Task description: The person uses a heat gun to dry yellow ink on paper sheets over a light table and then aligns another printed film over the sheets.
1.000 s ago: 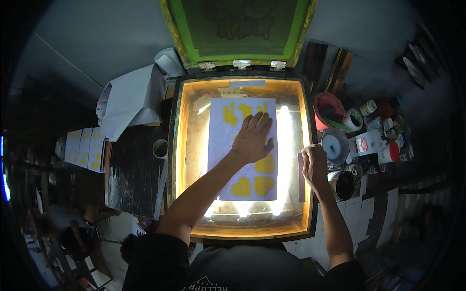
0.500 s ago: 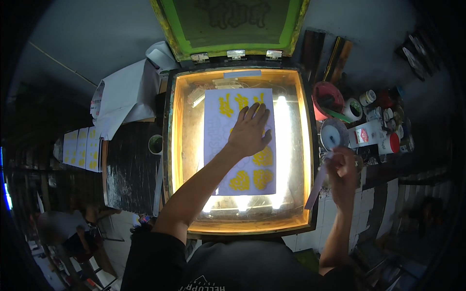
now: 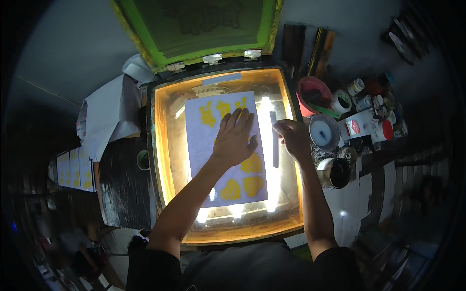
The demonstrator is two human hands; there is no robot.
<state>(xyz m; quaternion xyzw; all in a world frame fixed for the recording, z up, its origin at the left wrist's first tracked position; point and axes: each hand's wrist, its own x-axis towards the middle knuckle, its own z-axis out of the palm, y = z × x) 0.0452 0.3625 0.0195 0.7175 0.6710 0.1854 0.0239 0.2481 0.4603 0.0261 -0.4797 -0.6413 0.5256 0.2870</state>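
A white paper sheet [image 3: 198, 127] with yellow printed shapes lies on the lit glass of a wooden-framed light table [image 3: 158, 169]. My left hand [image 3: 234, 140] rests flat on the sheet, fingers stretched toward its upper yellow figures and covering part of the print. Just off the sheet's right edge, my right hand [image 3: 292, 137] pinches a narrow greyish strip [image 3: 275, 153], paper or tape, which hangs lengthwise over the bright glass. Whether the strip touches the glass, I cannot tell. Another pale strip [image 3: 221, 79] is on the glass near the far edge.
A green-edged screen frame [image 3: 213, 43] stands raised on hinge clamps [image 3: 212, 59] behind the light table. Right of it are a red bowl [image 3: 303, 89], a pale tub [image 3: 324, 133], a dark-mouthed can [image 3: 335, 172] and several jars. Printed sheets [image 3: 74, 167] lie at the left.
My right hand has brought the strip leftward from beyond the table's right edge to beside the sheet. My left hand stays on the sheet. The whole view has shifted and tilted slightly.
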